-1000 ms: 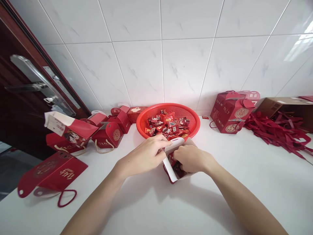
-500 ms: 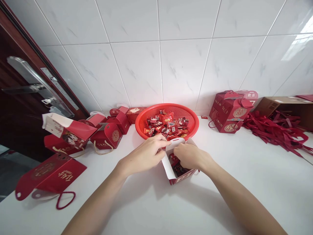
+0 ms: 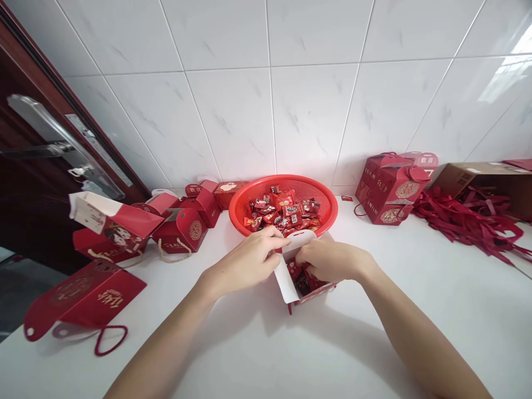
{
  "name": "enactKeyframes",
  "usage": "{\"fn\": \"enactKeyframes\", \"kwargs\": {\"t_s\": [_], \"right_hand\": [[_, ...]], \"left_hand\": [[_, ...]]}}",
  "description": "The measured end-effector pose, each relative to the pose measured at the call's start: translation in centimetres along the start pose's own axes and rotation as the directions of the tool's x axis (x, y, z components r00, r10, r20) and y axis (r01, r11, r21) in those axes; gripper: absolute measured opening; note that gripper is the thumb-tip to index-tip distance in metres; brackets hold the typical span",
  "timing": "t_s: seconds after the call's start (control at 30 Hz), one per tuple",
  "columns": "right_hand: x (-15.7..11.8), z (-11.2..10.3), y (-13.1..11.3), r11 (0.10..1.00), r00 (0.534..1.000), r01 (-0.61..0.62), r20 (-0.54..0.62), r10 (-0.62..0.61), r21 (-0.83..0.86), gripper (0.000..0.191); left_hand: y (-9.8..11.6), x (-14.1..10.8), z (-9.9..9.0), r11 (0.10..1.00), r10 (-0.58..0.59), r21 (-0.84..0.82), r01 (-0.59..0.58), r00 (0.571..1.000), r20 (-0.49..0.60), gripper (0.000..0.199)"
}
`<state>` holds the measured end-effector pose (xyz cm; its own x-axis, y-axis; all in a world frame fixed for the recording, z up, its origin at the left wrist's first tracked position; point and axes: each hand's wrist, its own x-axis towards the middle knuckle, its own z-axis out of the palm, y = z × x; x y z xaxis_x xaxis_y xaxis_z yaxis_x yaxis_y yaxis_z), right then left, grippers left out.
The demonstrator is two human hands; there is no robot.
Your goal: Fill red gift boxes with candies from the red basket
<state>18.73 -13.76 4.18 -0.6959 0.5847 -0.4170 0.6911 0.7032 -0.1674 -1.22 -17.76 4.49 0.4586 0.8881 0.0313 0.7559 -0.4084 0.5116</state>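
An open red gift box with a white inside [image 3: 286,282] stands on the white table [image 3: 266,354], with red-wrapped candies [image 3: 302,281] in it. My left hand [image 3: 253,256] is at the box's left side, thumb and fingers closed on its upper edge near the flap. My right hand [image 3: 332,259] reaches into the box from the right; its fingertips are hidden inside, so what they hold cannot be made out. Just behind the box is a red plastic basket [image 3: 236,210] with wrapped candies [image 3: 286,210].
Several red boxes [image 3: 183,230] crowd the left, one lying on its side [image 3: 91,293] near the edge. At the right are upright red boxes [image 3: 386,188], a heap of red ribbons [image 3: 461,221] and a cardboard box [image 3: 469,172]. A tiled wall [image 3: 311,122] closes the back.
My right hand has shifted slightly right and its wrist has risen within the box opening. The box has turned a little. My left hand has stayed at its edge.
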Motion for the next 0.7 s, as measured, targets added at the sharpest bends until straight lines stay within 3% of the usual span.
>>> {"fn": "enactKeyframes", "kwargs": {"t_s": [0.13, 0.23, 0.33, 0.47, 0.7], "right_hand": [[0.0, -0.1, -0.2, 0.993, 0.992, 0.115, -0.047, -0.113, 0.039, 0.030], [0.4, -0.1, -0.5, 0.985, 0.985, 0.166, 0.030, -0.168, 0.053, 0.026], [0.8, 0.0, -0.6, 0.994, 0.991, 0.104, 0.083, -0.107, 0.038, 0.024], [0.9, 0.2, -0.4, 1.000, 0.999, -0.004, 0.043, 0.003, 0.030, 0.024], [1.0, 0.7, -0.2, 0.996, 0.996, -0.086, -0.006, 0.086, -0.031, 0.028]], "left_hand": [[0.1, 0.0, -0.1, 1.000, 0.013, 0.012, -0.013, 1.000, -0.012, 0.037], [0.1, 0.0, -0.1, 1.000, 0.017, 0.004, -0.016, 1.000, -0.026, 0.035], [0.0, -0.1, 0.0, 1.000, 0.024, -0.001, -0.024, 0.999, -0.037, 0.035], [-0.1, 0.0, 0.1, 0.999, 0.033, 0.003, -0.033, 0.999, -0.038, 0.035], [0.4, 0.0, 0.0, 0.999, 0.040, -0.016, -0.040, 0.999, -0.012, 0.033]]}}
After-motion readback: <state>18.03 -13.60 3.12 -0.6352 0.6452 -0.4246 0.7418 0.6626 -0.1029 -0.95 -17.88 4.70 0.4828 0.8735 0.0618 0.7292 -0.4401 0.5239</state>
